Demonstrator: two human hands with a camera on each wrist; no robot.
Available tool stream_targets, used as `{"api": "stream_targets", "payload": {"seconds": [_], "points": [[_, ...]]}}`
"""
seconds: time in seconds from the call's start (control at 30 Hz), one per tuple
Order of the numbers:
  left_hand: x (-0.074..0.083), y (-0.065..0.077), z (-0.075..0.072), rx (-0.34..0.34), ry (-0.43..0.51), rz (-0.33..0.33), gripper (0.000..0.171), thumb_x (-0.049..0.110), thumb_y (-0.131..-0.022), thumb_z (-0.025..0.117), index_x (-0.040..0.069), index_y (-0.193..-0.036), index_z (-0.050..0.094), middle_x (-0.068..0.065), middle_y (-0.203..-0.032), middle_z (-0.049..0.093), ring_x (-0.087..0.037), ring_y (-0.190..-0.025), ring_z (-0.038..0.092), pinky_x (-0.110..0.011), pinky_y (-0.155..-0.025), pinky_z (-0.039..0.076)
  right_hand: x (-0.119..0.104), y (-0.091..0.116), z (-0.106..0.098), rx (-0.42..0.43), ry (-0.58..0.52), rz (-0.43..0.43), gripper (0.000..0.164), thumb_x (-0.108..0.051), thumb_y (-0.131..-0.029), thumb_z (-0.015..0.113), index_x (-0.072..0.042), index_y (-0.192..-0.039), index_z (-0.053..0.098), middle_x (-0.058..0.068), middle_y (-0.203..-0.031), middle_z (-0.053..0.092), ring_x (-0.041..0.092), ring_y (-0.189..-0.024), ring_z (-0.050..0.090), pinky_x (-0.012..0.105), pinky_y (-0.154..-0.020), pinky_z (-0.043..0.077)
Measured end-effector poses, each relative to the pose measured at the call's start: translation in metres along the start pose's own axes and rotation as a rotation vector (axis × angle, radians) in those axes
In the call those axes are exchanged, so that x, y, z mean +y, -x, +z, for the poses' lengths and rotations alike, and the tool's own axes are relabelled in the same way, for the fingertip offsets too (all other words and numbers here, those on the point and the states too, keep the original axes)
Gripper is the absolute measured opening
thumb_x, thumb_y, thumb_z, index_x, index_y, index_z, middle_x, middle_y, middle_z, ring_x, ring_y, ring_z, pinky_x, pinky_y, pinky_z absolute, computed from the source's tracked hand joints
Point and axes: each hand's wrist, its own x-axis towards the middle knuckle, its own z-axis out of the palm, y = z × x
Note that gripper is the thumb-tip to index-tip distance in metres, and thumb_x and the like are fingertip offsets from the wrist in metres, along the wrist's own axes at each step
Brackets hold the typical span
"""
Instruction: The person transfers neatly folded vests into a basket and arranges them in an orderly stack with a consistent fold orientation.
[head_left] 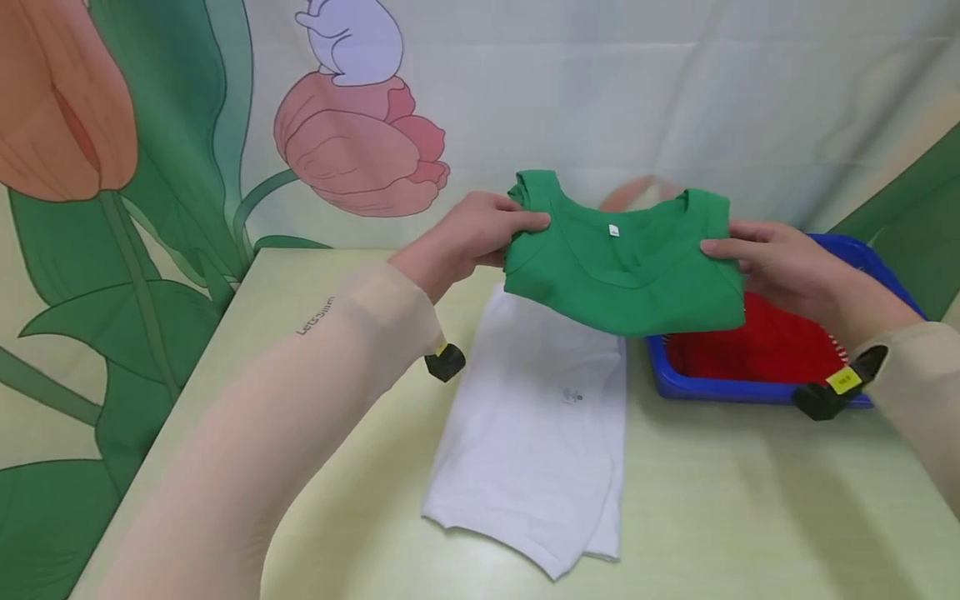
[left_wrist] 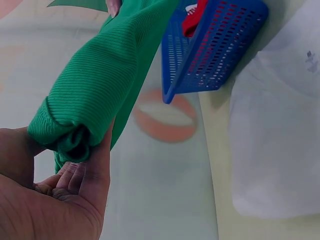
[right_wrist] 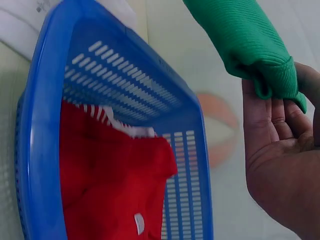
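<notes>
Both hands hold a folded green ribbed shirt (head_left: 630, 283) up in the air, its neckline and small white label facing the head camera. My left hand (head_left: 480, 229) pinches its left side, thumb in front; in the left wrist view the shirt's rolled edge (left_wrist: 85, 100) lies between thumb and fingers. On the opposite side my right hand (head_left: 787, 258) grips the other edge, thumb in front and fingers behind. Below the green shirt a folded white shirt (head_left: 540, 417) with a small printed mark lies on the table, its far end partly hidden.
At the right of the table (head_left: 712, 500) stands a blue slotted plastic basket (head_left: 720, 389). Inside it lies a red garment (right_wrist: 115, 175) with a striped piece (right_wrist: 120, 120) beside it. A printed cloth (head_left: 525, 100) with tulips hangs behind the table.
</notes>
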Motion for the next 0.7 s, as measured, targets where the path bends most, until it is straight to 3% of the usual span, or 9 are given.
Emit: {"api": "stream_targets", "payload": {"seconds": [0.33, 0.57, 0.7], "points": [[0.011, -0.012, 0.025, -0.014, 0.020, 0.011, 0.028, 0.026, -0.105, 0.071, 0.000, -0.117, 0.071, 0.000, -0.094, 0.065, -0.006, -0.069, 0.067, -0.027, -0.082, 0.061, 0.013, 0.009, -0.026, 0.048, 0.005, 0.038, 0.081, -0.042, -0.110, 0.058, -0.013, -0.173, 0.016, -0.017, -0.139, 0.049, -0.006, -0.111, 0.066, 0.021, -0.095, 0.058], [0.018, -0.020, 0.040, -0.042, 0.048, 0.016, 0.020, 0.023, -0.106, 0.071, 0.005, -0.098, 0.067, 0.000, -0.090, 0.062, -0.006, -0.066, 0.064, -0.025, -0.075, 0.059, 0.018, 0.014, -0.043, 0.085, -0.006, 0.053, 0.082, -0.041, -0.110, 0.059, -0.013, -0.173, 0.014, -0.013, -0.147, 0.046, -0.009, -0.109, 0.065, 0.019, -0.091, 0.058], [0.022, -0.023, 0.050, -0.050, 0.052, 0.020, 0.018, 0.023, -0.106, 0.070, 0.006, -0.101, 0.067, 0.000, -0.096, 0.061, -0.007, -0.069, 0.063, -0.025, -0.077, 0.059, 0.024, 0.015, -0.054, 0.112, 0.032, 0.052, 0.086, -0.042, -0.110, 0.058, -0.013, -0.173, 0.007, -0.001, -0.172, 0.029, -0.013, -0.106, 0.064, 0.020, -0.091, 0.059]]}}
